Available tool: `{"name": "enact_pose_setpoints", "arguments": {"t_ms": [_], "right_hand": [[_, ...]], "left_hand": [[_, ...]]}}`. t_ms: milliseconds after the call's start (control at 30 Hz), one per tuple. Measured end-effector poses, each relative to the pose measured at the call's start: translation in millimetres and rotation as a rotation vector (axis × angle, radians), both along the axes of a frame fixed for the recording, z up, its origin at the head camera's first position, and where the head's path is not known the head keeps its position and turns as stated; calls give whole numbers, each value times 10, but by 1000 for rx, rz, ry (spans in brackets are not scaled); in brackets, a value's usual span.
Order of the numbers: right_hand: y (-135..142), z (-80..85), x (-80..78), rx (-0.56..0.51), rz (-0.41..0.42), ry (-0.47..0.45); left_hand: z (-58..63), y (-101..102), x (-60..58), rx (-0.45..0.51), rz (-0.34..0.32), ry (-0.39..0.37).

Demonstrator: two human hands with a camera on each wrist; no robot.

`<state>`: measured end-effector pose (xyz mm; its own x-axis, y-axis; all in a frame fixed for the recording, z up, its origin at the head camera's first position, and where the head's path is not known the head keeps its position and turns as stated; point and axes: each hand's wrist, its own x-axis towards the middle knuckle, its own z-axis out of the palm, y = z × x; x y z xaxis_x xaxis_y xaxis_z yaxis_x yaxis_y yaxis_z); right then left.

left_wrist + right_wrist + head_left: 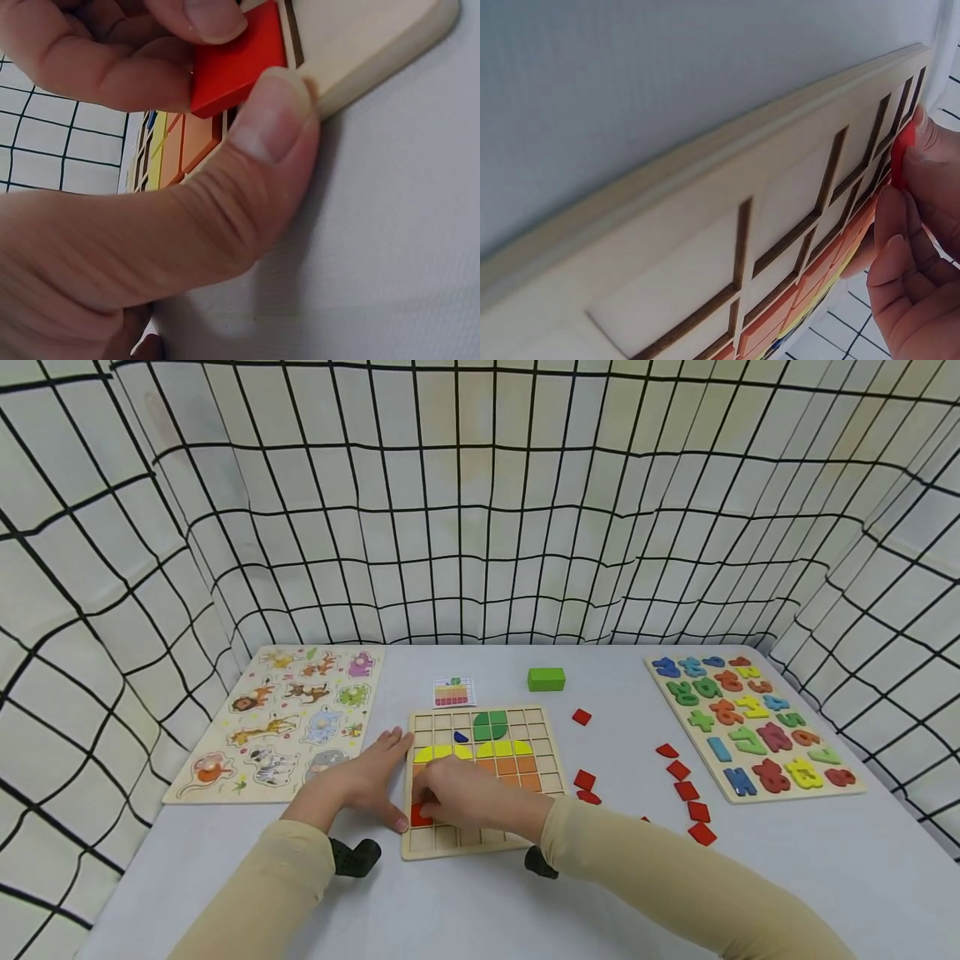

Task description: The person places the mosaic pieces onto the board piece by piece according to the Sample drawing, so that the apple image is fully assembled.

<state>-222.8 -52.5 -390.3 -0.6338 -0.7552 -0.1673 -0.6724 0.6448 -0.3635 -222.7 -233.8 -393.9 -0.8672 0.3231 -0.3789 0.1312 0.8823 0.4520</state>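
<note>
A wooden grid board (423, 840) lies before me, with yellow, orange and green tiles and a small dark blue piece in its cells. My right hand (465, 789) reaches across it and pinches a red square tile (259, 52) at its lower left cells. The tile sits tilted in the left wrist view, one edge raised toward the fingers. My left hand (367, 781) rests along the board's left edge, fingers spread and thumb near the lower corner. In that close view the left thumb (262, 135) lies right at the tile and the board's rim.
Several loose red tiles (686, 791) lie right of the board. Behind it are a small pattern card (453, 692) and a green block (546, 679). An animal puzzle (258, 735) lies left, a number puzzle (757, 727) right. Black netting (487, 510) over white walls surrounds the table.
</note>
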Motion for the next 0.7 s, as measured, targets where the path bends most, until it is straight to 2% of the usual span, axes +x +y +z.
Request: {"name": "enact_pose_setpoints", "arguments": {"t_ms": [200,400,567,700], "right_hand": [[-30,-7,27,53,23,60],[-21,-6,49,53,32,65],[76,9,-9,-34,21,52],[304,52,-155,-107,-57,15]], "left_hand": [[-20,-14,6,1,6,2],[-27,-17,11,3,7,-1],[-17,-14,7,2,4,3],[-20,-16,-2,-3,-3,9]]}}
